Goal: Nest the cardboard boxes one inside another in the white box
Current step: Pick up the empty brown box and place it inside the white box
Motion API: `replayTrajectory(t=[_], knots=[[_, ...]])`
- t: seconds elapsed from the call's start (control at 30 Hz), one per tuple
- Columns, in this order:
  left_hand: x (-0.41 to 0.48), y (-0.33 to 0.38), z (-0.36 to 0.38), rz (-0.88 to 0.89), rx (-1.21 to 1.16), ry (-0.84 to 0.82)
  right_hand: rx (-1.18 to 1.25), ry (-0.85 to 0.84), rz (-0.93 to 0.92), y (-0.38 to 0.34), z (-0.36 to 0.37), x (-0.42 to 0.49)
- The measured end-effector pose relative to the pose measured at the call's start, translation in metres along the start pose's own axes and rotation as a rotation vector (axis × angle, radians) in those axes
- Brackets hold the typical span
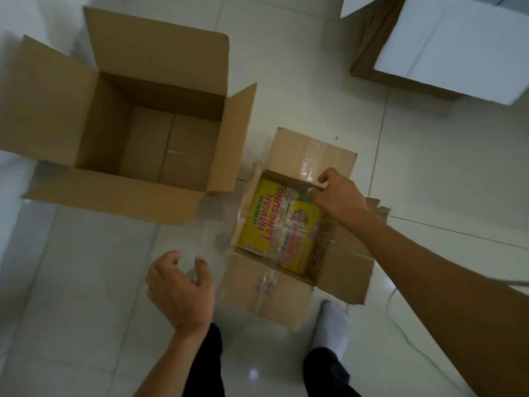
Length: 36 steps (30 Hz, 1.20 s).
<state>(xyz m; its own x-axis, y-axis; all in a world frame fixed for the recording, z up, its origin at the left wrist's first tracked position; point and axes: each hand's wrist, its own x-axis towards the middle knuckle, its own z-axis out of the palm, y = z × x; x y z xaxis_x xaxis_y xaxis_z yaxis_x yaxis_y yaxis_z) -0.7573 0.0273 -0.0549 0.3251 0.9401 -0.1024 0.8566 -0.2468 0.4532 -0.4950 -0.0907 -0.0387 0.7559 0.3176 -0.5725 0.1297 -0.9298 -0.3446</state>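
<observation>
- Three boxes lie on the tiled floor: a small worn brown cardboard box (297, 242) holding yellow printed packets (282, 224), near the person's feet; a large open brown cardboard box (126, 118) just beside it to the left; a white box (455, 44) well apart, far right.
- The small box's long axis runs away from the person.
- The right hand (337, 196) is nearer, pinching its far flap.
- The left hand (180, 287) hovers half-open, empty, beside its near-left corner.

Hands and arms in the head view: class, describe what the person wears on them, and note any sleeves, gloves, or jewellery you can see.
Both hands are bare: the left hand and the right hand show no gloves, rings or watch. Both forearms are uncovered to the frame edge, so no sleeves are visible.
</observation>
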Motion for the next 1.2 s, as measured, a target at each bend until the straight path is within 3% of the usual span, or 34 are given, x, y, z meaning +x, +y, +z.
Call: replayTrajectory(t=[0.07, 0.23, 0.4, 0.53, 0.6, 0.73, 0.87, 1.07, 1.2], knots=[[-0.041, 0.001, 0.026, -0.165, -0.036, -0.09, -0.056, -0.041, -0.071, 0.021, -0.003, 0.013], [-0.099, 0.013, 0.089, -0.786, -0.162, -0.322, -0.141, -0.033, -0.199, 0.056, -0.007, 0.057], [-0.113, 0.022, 0.134, -1.226, -0.482, -0.271, -0.219, -0.019, -0.311, 0.079, 0.001, 0.099], [-0.113, 0.024, 0.156, -1.396, -0.55, -0.171, -0.232, -0.015, -0.327, 0.085, 0.005, 0.13], [-0.115, 0.024, 0.16, -1.411, -0.5, -0.117, -0.241, -0.023, -0.301, 0.085, 0.007, 0.143], [-0.12, 0.025, 0.164, -1.256, -0.488, 0.014, -0.282, -0.109, -0.296, 0.083, 0.011, 0.157], [-0.129, 0.026, 0.16, -1.136, -0.459, 0.069, -0.443, 0.115, -0.296, 0.083, 0.011, 0.168], [-0.134, 0.031, 0.16, -1.11, -0.488, 0.132, -0.468, 0.14, -0.27, 0.075, -0.007, 0.177], [-0.129, 0.043, 0.146, -1.002, -0.459, 0.165, -0.417, 0.167, -0.269, 0.086, -0.022, 0.156]])
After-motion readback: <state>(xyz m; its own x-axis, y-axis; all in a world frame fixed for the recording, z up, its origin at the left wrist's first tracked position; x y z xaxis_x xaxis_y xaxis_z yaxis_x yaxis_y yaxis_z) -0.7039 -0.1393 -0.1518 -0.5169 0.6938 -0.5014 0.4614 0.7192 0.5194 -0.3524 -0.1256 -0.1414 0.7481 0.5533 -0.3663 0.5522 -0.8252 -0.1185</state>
